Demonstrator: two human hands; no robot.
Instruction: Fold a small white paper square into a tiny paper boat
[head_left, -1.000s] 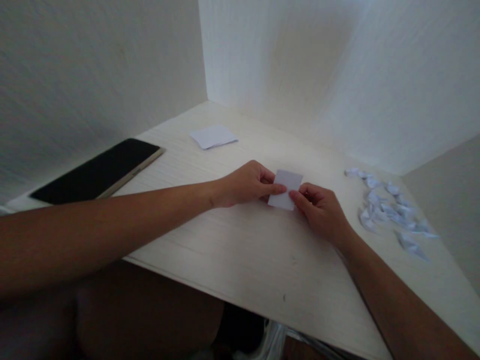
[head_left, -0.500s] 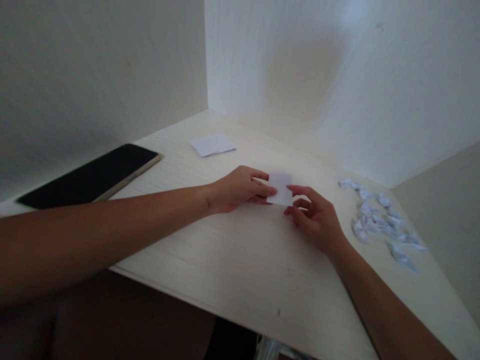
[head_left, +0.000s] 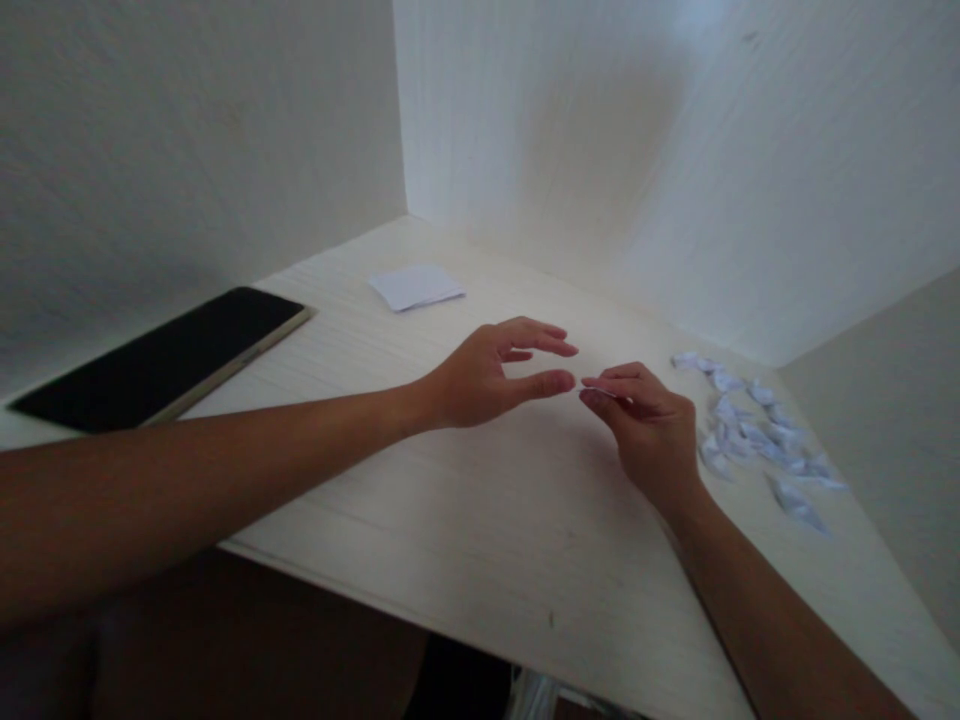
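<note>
My right hand (head_left: 645, 425) pinches a small white paper slip (head_left: 600, 391) between thumb and fingers; only its thin edge shows, the rest is hidden by the fingers. My left hand (head_left: 487, 375) hovers just left of it over the white desk (head_left: 465, 500), fingers apart and holding nothing, its thumb tip almost at the paper's edge.
A stack of small white paper sheets (head_left: 415, 286) lies toward the back of the desk. A black phone (head_left: 161, 355) rests at the left edge. Several folded white paper pieces (head_left: 757, 430) are scattered at the right. White walls close the corner behind.
My left hand has let go of the paper slip and opened. My right hand has taken the slip and turned it edge-on, closing its fingers around it.
</note>
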